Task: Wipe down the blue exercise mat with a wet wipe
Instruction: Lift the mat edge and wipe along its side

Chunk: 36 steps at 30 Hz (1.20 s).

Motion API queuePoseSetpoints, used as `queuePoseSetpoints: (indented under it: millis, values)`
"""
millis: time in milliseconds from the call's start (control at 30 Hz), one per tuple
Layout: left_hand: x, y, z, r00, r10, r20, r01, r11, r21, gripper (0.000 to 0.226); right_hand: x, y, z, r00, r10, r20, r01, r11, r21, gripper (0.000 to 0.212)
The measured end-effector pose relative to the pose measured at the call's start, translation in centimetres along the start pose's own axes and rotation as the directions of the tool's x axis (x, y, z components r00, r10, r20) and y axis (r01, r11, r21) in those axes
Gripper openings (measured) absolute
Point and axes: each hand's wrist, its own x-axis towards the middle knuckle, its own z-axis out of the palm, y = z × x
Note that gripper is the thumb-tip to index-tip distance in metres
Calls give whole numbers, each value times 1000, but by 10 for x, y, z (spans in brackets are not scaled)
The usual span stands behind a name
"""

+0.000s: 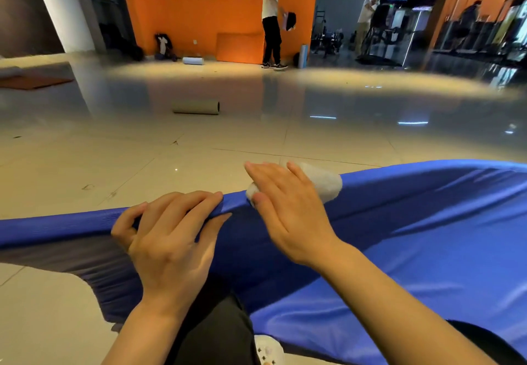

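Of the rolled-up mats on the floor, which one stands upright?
The blue roll by the orange wall's corner stands upright; the white roll and grey roll lie sideways.

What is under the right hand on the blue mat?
A white wet wipe lies under the right hand, on the far edge of the blue mat. Its middle part is covered by the fingers.

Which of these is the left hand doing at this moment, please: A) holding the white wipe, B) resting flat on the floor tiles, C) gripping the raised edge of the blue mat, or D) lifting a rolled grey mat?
C: the left hand curls its fingers over the lifted edge of the blue mat, while the right hand presses the white wipe on that edge.
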Motion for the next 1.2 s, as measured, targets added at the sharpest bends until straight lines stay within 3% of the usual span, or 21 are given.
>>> queuePoseSetpoints:
  millis: [133,267,367,533,733,833,933,1033,1200]
  values:
    - [-3,-5,-4,1000,10,3,-10,1000,-5,17,-4,29,-10,999,-46,15,47,995,-89,51]
    - [-1,-10,-8,999,-34,-24,34,999,20,19,-24,93,-26,994,106,5,-104,977,-187,53]
    - [-3,-11,-8,999,-30,-35,31,999,22,19,-43,135,-43,961,265,-83,-276,940,-201,55]
    - [-2,-12,-9,996,-83,-20,83,996,17,18,-37,126,-30,877,402,-262,-438,894,-95,38]
    - [1,-19,-10,957,-277,-80,282,958,52,14,-31,110,-33,980,152,-128,-175,965,-193,37]
    - [6,-22,-8,950,-303,-76,312,939,147,18,-28,96,-29,978,89,-188,-133,964,-233,36]
    - [18,-3,2,995,-97,17,93,985,143,26,-26,80,-27,962,83,-261,-147,960,-237,35]
    - [30,26,27,980,94,174,-111,990,85,36,-18,58,-32,945,58,-323,-130,970,-205,35]
    - [30,17,38,977,85,193,-92,995,25,29,-9,48,-30,968,-37,-249,-15,979,-202,36]
